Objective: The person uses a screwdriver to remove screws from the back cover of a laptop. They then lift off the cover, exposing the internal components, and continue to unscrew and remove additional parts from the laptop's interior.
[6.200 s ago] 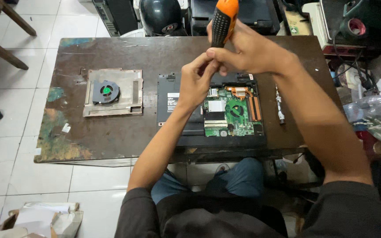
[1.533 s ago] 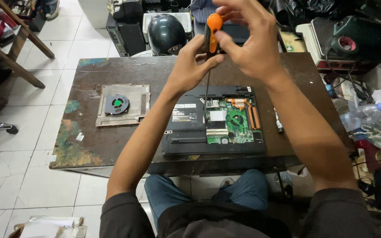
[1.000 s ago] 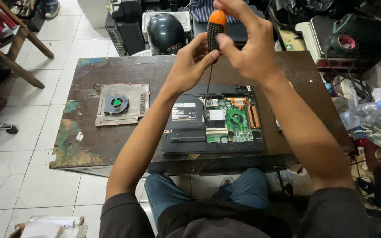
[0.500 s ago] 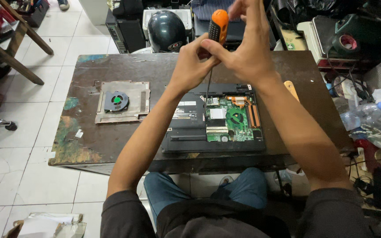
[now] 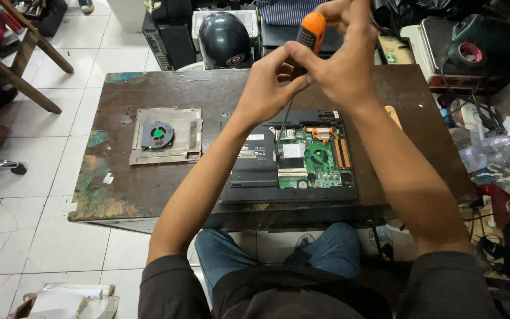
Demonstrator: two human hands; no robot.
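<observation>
An upturned black laptop (image 5: 255,171) lies on the worn brown table (image 5: 208,94), its cover off and a green circuit board (image 5: 317,159) exposed. Both hands are raised above it. My right hand (image 5: 343,59) grips an orange-and-black screwdriver (image 5: 309,34) by its handle. My left hand (image 5: 267,85) pinches the same screwdriver lower down, where the thin shaft (image 5: 284,118) leaves the handle. The shaft points down at the top left corner of the board. Whether the tip touches the board I cannot tell.
A removed panel with a small fan (image 5: 163,134) lies on the table's left half. A wooden stick (image 5: 393,116) rests right of the laptop. A dark helmet (image 5: 224,36) sits behind the table. Cluttered devices and cables (image 5: 479,71) crowd the right side. Wooden furniture legs (image 5: 25,65) stand left.
Both hands stay on the screwdriver above the laptop. Its handle has shifted slightly between frames, and the view has drifted a little. The laptop and fan panel have not moved.
</observation>
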